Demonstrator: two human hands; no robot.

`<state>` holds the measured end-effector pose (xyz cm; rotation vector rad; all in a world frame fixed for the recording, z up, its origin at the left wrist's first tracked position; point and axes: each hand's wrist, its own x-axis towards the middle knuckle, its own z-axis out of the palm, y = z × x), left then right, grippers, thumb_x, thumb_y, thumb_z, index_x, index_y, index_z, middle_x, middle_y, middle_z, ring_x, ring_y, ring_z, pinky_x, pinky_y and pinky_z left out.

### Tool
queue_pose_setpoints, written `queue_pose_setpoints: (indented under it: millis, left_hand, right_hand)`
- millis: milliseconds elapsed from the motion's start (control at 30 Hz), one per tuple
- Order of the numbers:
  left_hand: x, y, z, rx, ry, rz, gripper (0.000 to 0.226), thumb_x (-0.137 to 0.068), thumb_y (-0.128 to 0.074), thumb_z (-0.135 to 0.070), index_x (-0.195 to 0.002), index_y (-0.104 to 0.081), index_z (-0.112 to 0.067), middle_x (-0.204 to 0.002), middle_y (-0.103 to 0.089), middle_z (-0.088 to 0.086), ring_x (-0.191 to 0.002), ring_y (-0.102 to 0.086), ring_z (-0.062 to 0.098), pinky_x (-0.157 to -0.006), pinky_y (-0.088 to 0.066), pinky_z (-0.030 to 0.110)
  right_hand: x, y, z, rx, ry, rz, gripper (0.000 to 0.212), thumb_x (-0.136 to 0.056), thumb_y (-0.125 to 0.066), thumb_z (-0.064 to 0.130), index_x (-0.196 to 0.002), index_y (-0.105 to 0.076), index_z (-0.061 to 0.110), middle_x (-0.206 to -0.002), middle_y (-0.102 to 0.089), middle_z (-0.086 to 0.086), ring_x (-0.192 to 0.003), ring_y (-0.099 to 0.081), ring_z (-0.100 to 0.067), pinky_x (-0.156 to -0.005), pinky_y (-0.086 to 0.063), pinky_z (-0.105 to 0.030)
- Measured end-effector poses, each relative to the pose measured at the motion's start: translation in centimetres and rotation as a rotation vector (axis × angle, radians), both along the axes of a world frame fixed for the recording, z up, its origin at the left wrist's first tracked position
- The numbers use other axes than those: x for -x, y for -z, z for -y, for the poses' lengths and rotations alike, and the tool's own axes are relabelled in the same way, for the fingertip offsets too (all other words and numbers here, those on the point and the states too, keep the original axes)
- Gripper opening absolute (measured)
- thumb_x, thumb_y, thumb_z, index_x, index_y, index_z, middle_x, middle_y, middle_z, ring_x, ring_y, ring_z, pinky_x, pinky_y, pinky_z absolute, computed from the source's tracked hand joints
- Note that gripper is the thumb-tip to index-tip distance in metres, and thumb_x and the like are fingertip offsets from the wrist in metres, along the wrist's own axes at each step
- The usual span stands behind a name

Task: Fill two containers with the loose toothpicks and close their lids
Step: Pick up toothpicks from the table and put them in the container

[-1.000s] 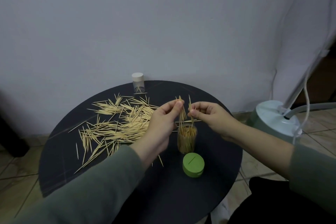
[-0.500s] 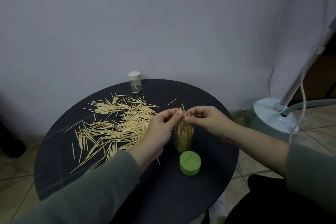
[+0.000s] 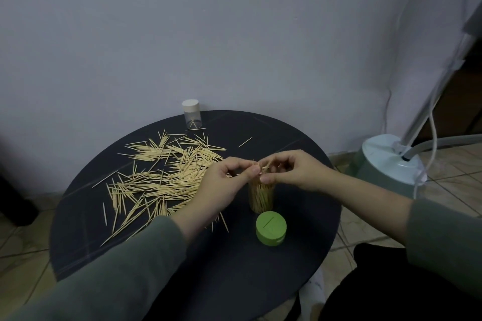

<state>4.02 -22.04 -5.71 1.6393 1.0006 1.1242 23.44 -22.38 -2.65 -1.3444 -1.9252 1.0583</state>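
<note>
From the head view, our hands have come down since a moment ago: the left hand [image 3: 229, 180] and right hand [image 3: 292, 172] now meet just above the clear container [image 3: 260, 197], both pinching a few toothpicks [image 3: 264, 167] at its mouth. We judge this batch is nearly in. The thin wooden loose toothpicks [image 3: 161, 177] lie scattered on the round dark table [image 3: 234, 281]. The smooth green lid [image 3: 271, 231] waits nearby; the white-capped jar [image 3: 192, 118] stands far back.
</note>
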Motion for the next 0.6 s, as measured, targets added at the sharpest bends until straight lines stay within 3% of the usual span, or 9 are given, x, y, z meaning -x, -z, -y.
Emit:
queue_pose_setpoints:
  millis: [100, 167, 267, 400, 500, 600]
  left_hand:
    - [0.2, -0.2, 0.0, -0.069, 0.003, -0.095, 0.012, -0.084, -0.071, -0.018, -0.095, -0.075, -0.021, -0.100, -0.068, 0.004, -0.082, -0.059, -0.004, -0.076, -0.045, 0.011]
    - [0.4, -0.3, 0.0, -0.109, 0.002, -0.161, 0.014, -0.086, -0.069, -0.019, -0.099, -0.073, -0.023, -0.101, -0.066, 0.000, -0.083, -0.058, -0.007, -0.074, -0.043, 0.007]
    - [0.7, -0.4, 0.0, -0.179, -0.013, -0.252, 0.020, -0.090, -0.064, -0.029, -0.109, -0.069, -0.027, -0.106, -0.063, -0.012, -0.096, -0.056, -0.005, -0.083, -0.045, 0.016]
    - [1.3, -0.6, 0.1, -0.435, 0.019, -0.515, 0.047, -0.093, -0.044, -0.051, -0.135, -0.051, -0.031, -0.121, -0.054, -0.025, -0.114, -0.044, -0.003, -0.089, -0.034, 0.013]
    - [1.6, -0.6, 0.4, -0.620, 0.065, -0.730, 0.059, -0.094, -0.033, -0.055, -0.145, -0.038, -0.026, -0.127, -0.051, -0.022, -0.119, -0.038, 0.002, -0.091, -0.034, 0.019]
    - [1.3, -0.4, 0.7, -0.749, 0.097, -0.906, 0.062, -0.096, -0.028, -0.056, -0.146, -0.037, -0.022, -0.137, -0.053, -0.012, -0.126, -0.041, 0.014, -0.098, -0.038, 0.033]
  right_hand:
    - [-0.1, -0.2, 0.1, -0.024, -0.023, 0.088, 0.044, -0.077, -0.078, 0.031, -0.117, -0.059, 0.031, -0.088, -0.061, 0.011, -0.069, -0.056, 0.007, -0.064, -0.043, -0.013]
    - [-0.3, -0.1, 0.1, -0.018, -0.041, 0.139, 0.058, -0.073, -0.079, 0.037, -0.125, -0.054, 0.030, -0.090, -0.059, 0.011, -0.067, -0.051, 0.001, -0.063, -0.041, -0.016]
    - [-0.4, -0.1, 0.0, -0.012, -0.055, 0.170, 0.076, -0.062, -0.076, 0.050, -0.131, -0.050, 0.031, -0.092, -0.059, 0.011, -0.068, -0.048, -0.005, -0.066, -0.042, -0.023]
    - [-0.8, 0.1, -0.2, 0.027, -0.077, 0.290, 0.086, -0.058, -0.078, 0.053, -0.135, -0.048, 0.030, -0.108, -0.060, 0.010, -0.096, -0.056, -0.004, -0.085, -0.046, -0.022]
    - [-1.0, 0.4, -0.3, 0.062, -0.090, 0.306, 0.073, -0.059, -0.083, 0.053, -0.124, -0.059, 0.031, -0.111, -0.065, 0.011, -0.106, -0.059, -0.008, -0.096, -0.048, -0.034]
    - [-0.9, 0.4, -0.3, 0.043, -0.120, 0.265, 0.034, -0.070, -0.082, 0.039, -0.099, -0.065, 0.035, -0.095, -0.067, 0.015, -0.092, -0.061, -0.002, -0.083, -0.049, -0.028]
